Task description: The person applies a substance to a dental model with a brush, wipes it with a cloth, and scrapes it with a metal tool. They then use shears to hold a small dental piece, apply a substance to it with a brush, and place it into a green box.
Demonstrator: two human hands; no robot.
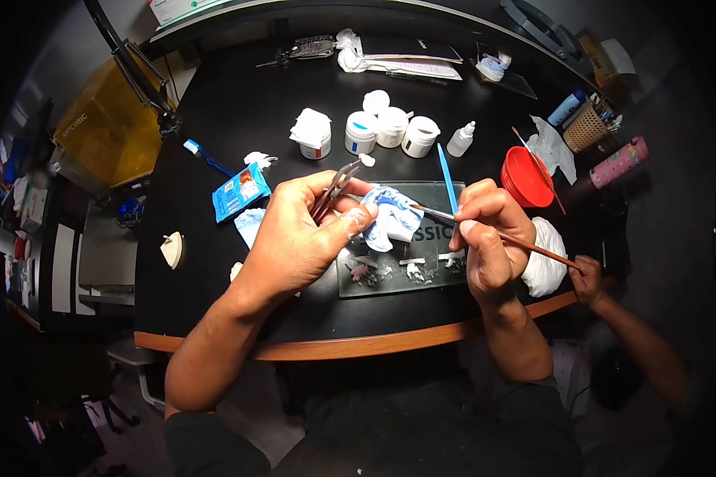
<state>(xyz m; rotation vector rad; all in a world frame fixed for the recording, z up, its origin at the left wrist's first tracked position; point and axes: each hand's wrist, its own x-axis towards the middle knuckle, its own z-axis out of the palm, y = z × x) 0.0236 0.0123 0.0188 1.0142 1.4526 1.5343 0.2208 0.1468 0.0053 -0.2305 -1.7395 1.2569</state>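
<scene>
My left hand (pixel 306 238) holds a pale blue and white moulded piece (pixel 391 216) between its fingers, along with metal tweezers (pixel 336 189) that have a small white bit at their tip. In my right hand (pixel 492 230) is a thin brush (pixel 533 249), pinched near its metal part, its tip at the right side of the moulded piece. Beneath both hands lies a glass slab (pixel 398 285) with smears of white and pinkish material. A blue stick (pixel 446 176) rests just beyond my right hand.
White jars (pixel 360 133), a dropper bottle (pixel 461 140) and a red bowl (pixel 527 176) stand behind the hands. A blue packet (pixel 240 193) lies left, crumpled white tissue (pixel 546 258) right. Another person's hand (pixel 587 278) touches the table's right edge.
</scene>
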